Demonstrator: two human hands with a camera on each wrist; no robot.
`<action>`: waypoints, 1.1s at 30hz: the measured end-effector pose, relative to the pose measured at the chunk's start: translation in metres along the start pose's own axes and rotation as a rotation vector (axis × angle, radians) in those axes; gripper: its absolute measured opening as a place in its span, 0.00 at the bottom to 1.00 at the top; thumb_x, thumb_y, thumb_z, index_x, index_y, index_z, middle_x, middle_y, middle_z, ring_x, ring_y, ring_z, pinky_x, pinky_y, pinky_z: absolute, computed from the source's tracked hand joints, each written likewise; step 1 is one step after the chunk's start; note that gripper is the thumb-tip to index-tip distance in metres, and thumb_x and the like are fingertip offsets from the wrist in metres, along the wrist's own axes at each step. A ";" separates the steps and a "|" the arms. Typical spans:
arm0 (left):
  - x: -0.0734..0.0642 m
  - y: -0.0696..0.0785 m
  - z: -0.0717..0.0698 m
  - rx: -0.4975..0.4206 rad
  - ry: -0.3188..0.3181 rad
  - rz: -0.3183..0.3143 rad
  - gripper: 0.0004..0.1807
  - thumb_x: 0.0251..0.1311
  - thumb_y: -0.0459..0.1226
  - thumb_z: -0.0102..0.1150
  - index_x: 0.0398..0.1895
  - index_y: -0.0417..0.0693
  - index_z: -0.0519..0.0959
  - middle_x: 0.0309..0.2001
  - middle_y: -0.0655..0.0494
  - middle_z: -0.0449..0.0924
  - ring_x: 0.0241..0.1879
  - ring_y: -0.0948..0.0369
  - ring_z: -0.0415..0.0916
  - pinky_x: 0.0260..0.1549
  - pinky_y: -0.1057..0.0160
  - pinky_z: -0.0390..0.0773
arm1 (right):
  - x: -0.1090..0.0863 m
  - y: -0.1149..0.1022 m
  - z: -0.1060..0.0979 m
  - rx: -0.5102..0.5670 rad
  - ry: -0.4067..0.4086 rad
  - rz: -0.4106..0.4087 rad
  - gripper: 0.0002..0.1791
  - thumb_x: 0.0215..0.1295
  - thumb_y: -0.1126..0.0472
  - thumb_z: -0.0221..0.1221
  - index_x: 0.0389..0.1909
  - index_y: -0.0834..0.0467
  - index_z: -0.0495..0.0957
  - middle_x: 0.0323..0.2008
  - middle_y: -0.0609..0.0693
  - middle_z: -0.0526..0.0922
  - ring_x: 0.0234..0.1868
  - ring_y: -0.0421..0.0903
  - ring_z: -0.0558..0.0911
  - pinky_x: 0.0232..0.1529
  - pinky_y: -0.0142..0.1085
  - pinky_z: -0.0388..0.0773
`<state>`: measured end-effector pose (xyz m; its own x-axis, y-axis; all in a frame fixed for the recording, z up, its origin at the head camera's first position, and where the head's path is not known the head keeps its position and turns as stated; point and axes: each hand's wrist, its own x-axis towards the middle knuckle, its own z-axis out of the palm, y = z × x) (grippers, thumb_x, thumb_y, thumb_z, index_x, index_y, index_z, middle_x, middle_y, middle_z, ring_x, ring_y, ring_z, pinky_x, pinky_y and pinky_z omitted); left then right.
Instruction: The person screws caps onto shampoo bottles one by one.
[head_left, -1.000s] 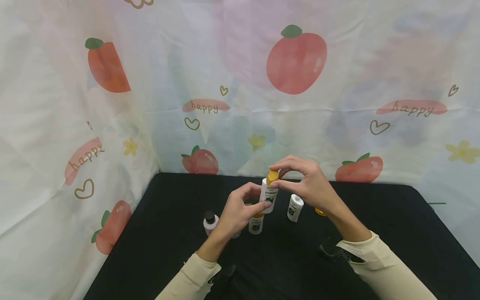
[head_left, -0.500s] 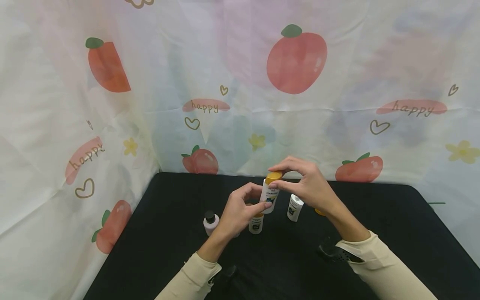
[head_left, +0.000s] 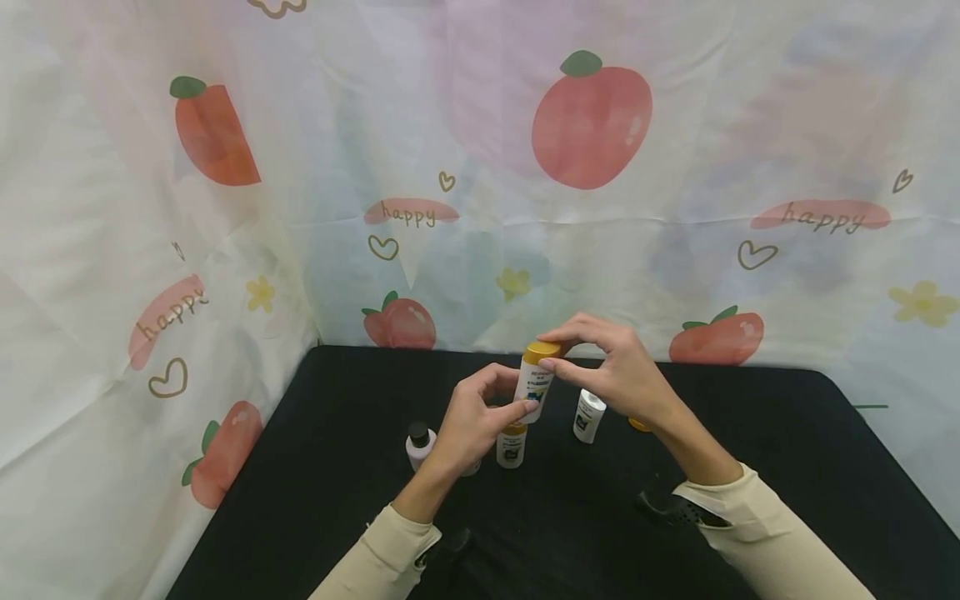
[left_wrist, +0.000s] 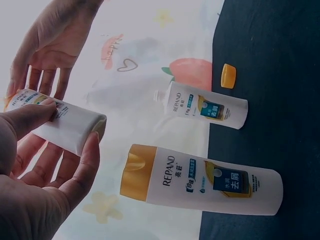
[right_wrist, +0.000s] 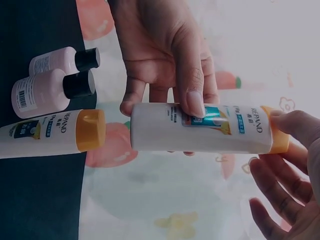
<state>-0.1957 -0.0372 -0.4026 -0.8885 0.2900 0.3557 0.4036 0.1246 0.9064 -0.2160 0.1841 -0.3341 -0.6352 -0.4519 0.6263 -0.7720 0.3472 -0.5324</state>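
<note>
My left hand (head_left: 480,417) grips the body of a white shampoo bottle (head_left: 532,390) above the table, thumb across its label. The thumb and fingers of my right hand (head_left: 618,367) pinch its yellow cap (head_left: 542,352), which sits squarely on top. Below stands another white shampoo bottle (left_wrist: 210,181) with a yellow cap. To its right is an open-necked white shampoo bottle (left_wrist: 207,105), its screw neck bare. Beside that one lies a loose yellow cap (left_wrist: 228,76), partly behind my right forearm in the head view.
Two pale pink bottles with black caps stand at the left, the nearer bottle (right_wrist: 40,93) and the farther bottle (right_wrist: 52,61); my left arm partly covers them in the head view. A black cloth (head_left: 360,392) covers the table. A printed curtain (head_left: 480,275) hangs behind it.
The cap in my right fingers was tilted on the held bottle; it has turned and now sits level. The bottle shifted slightly left. The standing bottles stayed put.
</note>
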 end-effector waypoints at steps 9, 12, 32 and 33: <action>-0.002 0.002 0.001 0.031 0.017 -0.032 0.18 0.60 0.37 0.72 0.53 0.51 0.81 0.50 0.55 0.84 0.51 0.60 0.82 0.50 0.56 0.84 | 0.000 -0.002 0.001 0.006 0.007 0.029 0.17 0.59 0.65 0.73 0.48 0.49 0.85 0.42 0.40 0.83 0.43 0.36 0.82 0.50 0.28 0.79; -0.002 0.002 -0.001 0.035 0.010 -0.034 0.19 0.61 0.37 0.72 0.55 0.51 0.81 0.51 0.55 0.84 0.51 0.60 0.82 0.52 0.54 0.83 | 0.000 0.001 -0.002 0.038 -0.031 -0.010 0.20 0.60 0.70 0.70 0.52 0.52 0.85 0.44 0.42 0.83 0.45 0.38 0.81 0.50 0.29 0.78; -0.005 0.008 -0.006 0.013 -0.150 -0.044 0.18 0.65 0.36 0.68 0.57 0.47 0.82 0.48 0.49 0.85 0.48 0.55 0.84 0.39 0.63 0.86 | -0.006 0.026 -0.005 0.329 -0.232 0.059 0.24 0.68 0.67 0.62 0.64 0.63 0.75 0.59 0.52 0.81 0.60 0.42 0.81 0.57 0.35 0.80; -0.005 0.008 -0.006 0.017 -0.152 -0.039 0.18 0.65 0.35 0.68 0.57 0.47 0.82 0.49 0.49 0.85 0.48 0.55 0.84 0.39 0.63 0.86 | -0.005 0.027 -0.006 0.336 -0.255 0.053 0.25 0.68 0.67 0.62 0.66 0.63 0.74 0.61 0.54 0.81 0.61 0.42 0.80 0.57 0.36 0.80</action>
<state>-0.1892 -0.0429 -0.3957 -0.8608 0.4248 0.2802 0.3737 0.1540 0.9147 -0.2333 0.2003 -0.3484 -0.6153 -0.6438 0.4549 -0.6612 0.1074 -0.7424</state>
